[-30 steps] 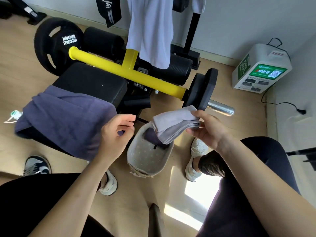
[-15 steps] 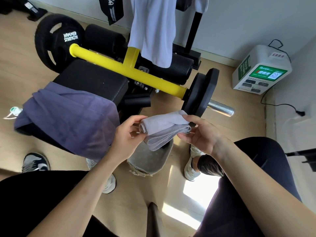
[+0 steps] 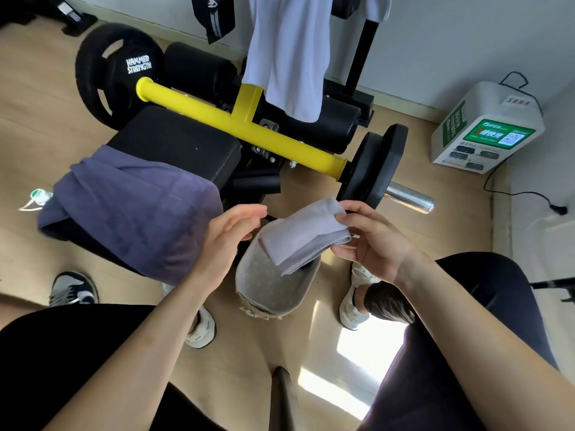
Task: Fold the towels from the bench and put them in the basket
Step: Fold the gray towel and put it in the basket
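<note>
Grey folded towel (image 3: 303,236) pinched in right hand (image 3: 373,241) fingers over basket (image 3: 273,287) at frame centre, left hand (image 3: 225,241) open beside it; purple towel (image 3: 133,209) on bench (image 3: 177,144) & white one (image 3: 289,54) up top prob. left.

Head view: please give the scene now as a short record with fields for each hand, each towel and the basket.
right hand: pinches folded light grey towel
left hand: open, beside that towel, no grip
light grey towel: held above basket, not yet inside
purple towel: draped on bench, unfolded
white towel: hanging over machine
</note>
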{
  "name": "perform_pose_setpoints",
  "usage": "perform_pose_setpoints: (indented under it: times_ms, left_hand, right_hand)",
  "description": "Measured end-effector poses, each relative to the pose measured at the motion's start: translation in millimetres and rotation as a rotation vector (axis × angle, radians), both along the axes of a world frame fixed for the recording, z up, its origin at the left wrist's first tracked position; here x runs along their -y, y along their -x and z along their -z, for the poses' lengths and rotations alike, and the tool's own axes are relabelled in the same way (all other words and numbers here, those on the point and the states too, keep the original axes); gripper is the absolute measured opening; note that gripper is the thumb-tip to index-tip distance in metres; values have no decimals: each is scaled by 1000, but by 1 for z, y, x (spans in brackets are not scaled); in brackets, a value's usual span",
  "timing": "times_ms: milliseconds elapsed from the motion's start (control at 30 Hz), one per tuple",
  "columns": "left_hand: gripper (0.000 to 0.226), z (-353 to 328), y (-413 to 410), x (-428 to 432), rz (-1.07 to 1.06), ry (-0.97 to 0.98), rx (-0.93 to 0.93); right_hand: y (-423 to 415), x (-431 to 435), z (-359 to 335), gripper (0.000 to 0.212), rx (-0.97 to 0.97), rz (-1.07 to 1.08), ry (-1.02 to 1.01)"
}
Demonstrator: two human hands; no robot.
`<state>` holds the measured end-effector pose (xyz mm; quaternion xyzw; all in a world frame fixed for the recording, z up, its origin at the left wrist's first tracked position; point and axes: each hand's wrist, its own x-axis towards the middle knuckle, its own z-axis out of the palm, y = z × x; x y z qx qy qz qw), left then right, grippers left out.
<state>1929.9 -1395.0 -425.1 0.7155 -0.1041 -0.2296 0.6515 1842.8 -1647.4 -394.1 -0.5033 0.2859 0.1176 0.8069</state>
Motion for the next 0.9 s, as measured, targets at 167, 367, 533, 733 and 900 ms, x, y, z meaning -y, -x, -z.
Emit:
perform_pose_setpoints:
  times_ms: [167,367,533,733,900]
  left_hand:
    - [52,-3,5,10,285,33,-161]
    - [51,3,9,6,387,29,-236]
    - [53,10,6,0,260,-65,-344]
    - [43,31,8,1,-35,-75,-494]
    - [51,59,17,8,-249,-170,-479]
  right_hand:
    - [0,-6,0,36,130,-154,-4]
    - [-3,-3,7,42,166,-93,10]
    - [-5,-5,26,48,96,-100,74]
    - [-8,-5,57,56,-17,-111,192]
    - [-1,-21,87,59,-116,-193,234]
